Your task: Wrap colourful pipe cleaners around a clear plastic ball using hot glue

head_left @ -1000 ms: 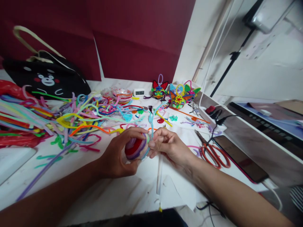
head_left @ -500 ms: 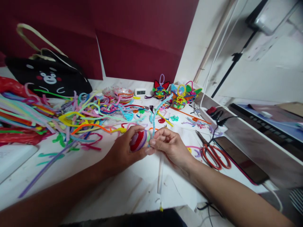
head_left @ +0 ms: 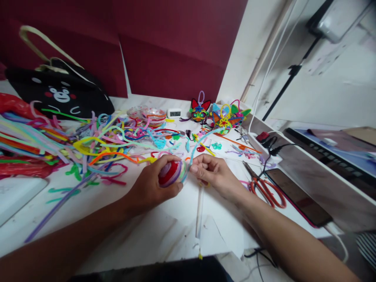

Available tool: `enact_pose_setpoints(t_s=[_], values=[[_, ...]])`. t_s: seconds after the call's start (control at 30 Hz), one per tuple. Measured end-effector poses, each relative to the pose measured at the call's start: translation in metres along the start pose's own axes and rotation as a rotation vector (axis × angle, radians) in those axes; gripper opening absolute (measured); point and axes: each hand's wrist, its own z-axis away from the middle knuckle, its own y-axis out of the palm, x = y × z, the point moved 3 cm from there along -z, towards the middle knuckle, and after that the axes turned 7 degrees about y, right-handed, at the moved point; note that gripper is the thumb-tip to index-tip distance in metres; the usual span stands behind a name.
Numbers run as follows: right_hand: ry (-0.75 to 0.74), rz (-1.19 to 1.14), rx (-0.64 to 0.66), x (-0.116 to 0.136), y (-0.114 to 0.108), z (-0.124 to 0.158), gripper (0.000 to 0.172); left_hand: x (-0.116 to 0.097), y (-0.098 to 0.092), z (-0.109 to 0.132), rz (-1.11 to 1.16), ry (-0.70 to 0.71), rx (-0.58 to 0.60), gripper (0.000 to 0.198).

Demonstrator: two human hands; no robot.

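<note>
My left hand [head_left: 154, 182] is closed round a ball [head_left: 170, 172] wound with stripes of red, purple, white and pale green pipe cleaner. Fingers and thumb cover its left side and lower edge. Just to the right, my right hand [head_left: 213, 172] pinches a light blue pipe cleaner [head_left: 199, 141] between thumb and forefinger. That strand runs along the ball's right side, and its free end bends up and away to the right. Beyond the hands stand finished pipe-cleaner ornaments, one with red ears [head_left: 200, 109] and one with a yellow flower [head_left: 223, 121].
Loose pipe cleaners [head_left: 96, 147] lie heaped on the left beside a black bag [head_left: 61, 94]. Red-handled scissors [head_left: 266, 188] and a phone [head_left: 299, 197] rest on the right, near cables. A small digital clock [head_left: 174, 113] stands at the back. A glue stick [head_left: 199, 213] lies in front.
My right hand has drawn slightly right, apart from the left fingers. The blue pipe cleaner's free end has swung lower and to the right. The ball has shifted slightly left with my left hand.
</note>
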Motion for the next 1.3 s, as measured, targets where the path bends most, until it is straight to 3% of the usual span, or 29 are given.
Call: enact_pose_setpoints(t_s=[0.27,0.5,0.9,1.3], values=[[0.026,0.017,-0.011,0.000,0.002,0.002,0.041,-0.003,0.002,0.000,-0.047,0.016,0.056,0.047],[-0.004,-0.094,-0.033,-0.001,-0.002,-0.001,0.039,-0.001,0.001,-0.001,-0.002,-0.003,0.049,0.048],[-0.043,-0.062,-0.117,-0.008,-0.003,-0.001,0.033,-0.002,0.000,0.003,0.033,0.063,0.042,0.045],[0.001,-0.165,-0.052,-0.011,0.002,-0.003,0.035,-0.005,-0.001,0.000,0.086,0.129,0.058,0.048]])
